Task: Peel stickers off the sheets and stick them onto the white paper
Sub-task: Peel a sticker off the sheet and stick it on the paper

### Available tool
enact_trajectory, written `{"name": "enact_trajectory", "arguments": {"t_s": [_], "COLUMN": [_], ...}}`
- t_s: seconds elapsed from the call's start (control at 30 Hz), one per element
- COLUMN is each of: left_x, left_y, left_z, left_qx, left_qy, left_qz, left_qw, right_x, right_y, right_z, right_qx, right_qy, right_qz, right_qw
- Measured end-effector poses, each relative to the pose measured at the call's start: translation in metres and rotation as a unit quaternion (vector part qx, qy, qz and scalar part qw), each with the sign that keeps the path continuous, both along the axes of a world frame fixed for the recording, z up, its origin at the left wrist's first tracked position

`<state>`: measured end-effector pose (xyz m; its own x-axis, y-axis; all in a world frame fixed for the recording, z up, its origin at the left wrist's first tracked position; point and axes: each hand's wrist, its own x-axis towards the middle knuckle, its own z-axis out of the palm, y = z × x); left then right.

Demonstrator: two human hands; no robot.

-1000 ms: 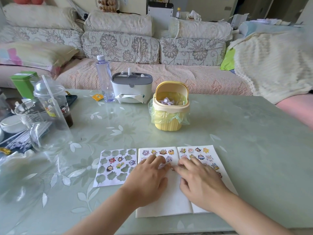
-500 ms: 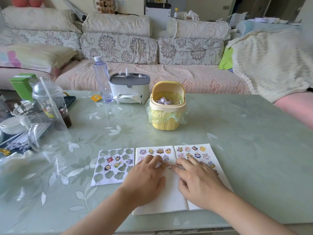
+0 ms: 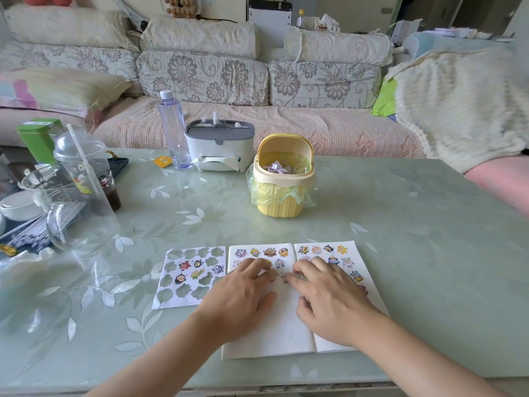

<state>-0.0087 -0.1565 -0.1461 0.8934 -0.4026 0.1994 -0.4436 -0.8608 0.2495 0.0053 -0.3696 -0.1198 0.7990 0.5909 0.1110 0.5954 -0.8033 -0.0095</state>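
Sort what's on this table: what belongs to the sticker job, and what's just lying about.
For the job: sticker sheet, white paper, left hand and right hand, both resting on the paper.
Lying about: yellow bin, water bottle, tissue box, plastic cup, green tin.

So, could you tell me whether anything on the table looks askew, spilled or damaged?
Nothing spilled or damaged. The sticker sheet lies slightly askew beside the paper, and a glass at the left seems to lie on its side.
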Motion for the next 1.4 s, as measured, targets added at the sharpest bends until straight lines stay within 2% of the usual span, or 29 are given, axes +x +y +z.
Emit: {"name": "enact_trajectory", "arguments": {"t_s": [0.33, 0.53, 0.67, 1.03, 1.27, 1.33, 1.4], "left_x": [-0.001, 0.002, 0.002, 0.004, 0.006, 0.006, 0.007], "left_y": [0.001, -0.001, -0.001, 0.001, 0.004, 0.005, 0.009], "left_z": [-0.006, -0.012, -0.012, -0.008, -0.003, -0.002, 0.002], "left_qx": [-0.017, -0.016, -0.018, 0.047, 0.017, -0.008, -0.078], "left_qy": [-0.004, -0.082, -0.088, -0.111, -0.097, -0.058, 0.009], "left_qz": [0.008, 0.002, -0.003, -0.021, -0.023, -0.025, -0.020], "left_qw": [1.000, 0.997, 0.996, 0.992, 0.995, 0.998, 0.997], "right_x": [0.005, 0.002, 0.004, -0.004, -0.008, -0.005, -0.001], "right_y": [0.006, -0.001, -0.003, -0.007, -0.010, -0.007, -0.002], "right_z": [0.000, -0.003, -0.003, -0.007, 0.001, 0.005, 0.011], "right_qx": [-0.011, 0.008, 0.026, 0.020, 0.036, 0.050, 0.071], "right_qy": [-0.008, -0.022, -0.009, -0.023, 0.007, 0.014, 0.020], "right_qz": [-0.004, 0.000, 0.001, 0.008, -0.009, -0.018, -0.024], "right_qw": [1.000, 1.000, 1.000, 0.999, 0.999, 0.998, 0.997]}}
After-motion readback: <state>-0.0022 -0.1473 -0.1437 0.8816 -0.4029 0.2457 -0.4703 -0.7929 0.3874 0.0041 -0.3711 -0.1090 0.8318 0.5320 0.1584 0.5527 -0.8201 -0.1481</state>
